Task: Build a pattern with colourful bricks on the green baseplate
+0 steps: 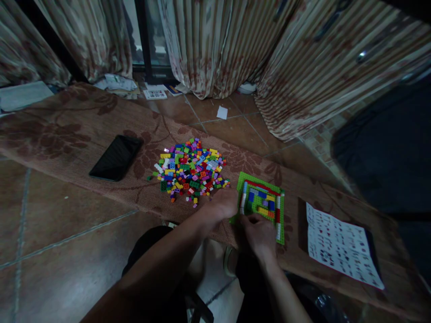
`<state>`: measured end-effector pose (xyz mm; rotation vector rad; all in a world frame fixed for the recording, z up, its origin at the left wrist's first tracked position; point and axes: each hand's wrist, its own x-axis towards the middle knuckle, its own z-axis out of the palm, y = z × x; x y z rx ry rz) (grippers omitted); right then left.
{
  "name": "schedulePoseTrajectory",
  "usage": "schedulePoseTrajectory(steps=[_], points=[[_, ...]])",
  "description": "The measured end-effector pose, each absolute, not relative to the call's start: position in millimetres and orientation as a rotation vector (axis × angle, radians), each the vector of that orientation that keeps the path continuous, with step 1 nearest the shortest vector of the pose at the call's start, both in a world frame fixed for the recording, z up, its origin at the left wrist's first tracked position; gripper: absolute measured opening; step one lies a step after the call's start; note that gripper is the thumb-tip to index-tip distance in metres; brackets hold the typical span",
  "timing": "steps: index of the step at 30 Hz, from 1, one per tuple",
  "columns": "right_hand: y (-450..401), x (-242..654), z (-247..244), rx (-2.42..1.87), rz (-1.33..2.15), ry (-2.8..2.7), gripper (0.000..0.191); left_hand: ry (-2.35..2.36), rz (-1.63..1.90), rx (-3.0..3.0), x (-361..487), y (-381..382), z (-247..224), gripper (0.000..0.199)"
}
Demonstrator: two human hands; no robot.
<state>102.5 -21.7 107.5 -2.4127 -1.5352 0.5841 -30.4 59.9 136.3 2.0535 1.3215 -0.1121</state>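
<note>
A green toy-brick baseplate [281, 237] lies on the cloth-covered bench, bordered by rows of red, white and light blue bricks [244, 197]. Blue, yellow and orange bricks [266, 210] sit inside that border. My left hand [225, 205] is at the plate's left edge with its fingers curled; its fingertips and anything in them are hidden. Over the near left corner, my right hand [260, 234] has thumb and fingers pinched together at the brick border. Whatever it pinches is too small to make out. Left of the plate is a heap of loose multicoloured bricks [191, 172].
A black phone [116, 158] lies at the bench's left. To the right is a printed sheet [340, 242] on a dark flat object. Curtains [222, 45] hang behind the bench, and papers [119, 84] lie on the floor there.
</note>
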Motion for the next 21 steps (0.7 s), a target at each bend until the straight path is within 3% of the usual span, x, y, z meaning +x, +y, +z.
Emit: schedulePoseTrajectory(steps=[14, 21], points=[[-30.2, 100.2, 108.4, -2.333, 0.533, -1.545, 0.042, 1.296, -0.081, 2.062, -33.7, 58.4, 131.1, 0.029], [-51.6, 121.9, 103.2, -2.108, 0.373, -1.842, 0.026, 1.29, -0.106, 2.074, -32.0, 57.8, 131.9, 0.028]])
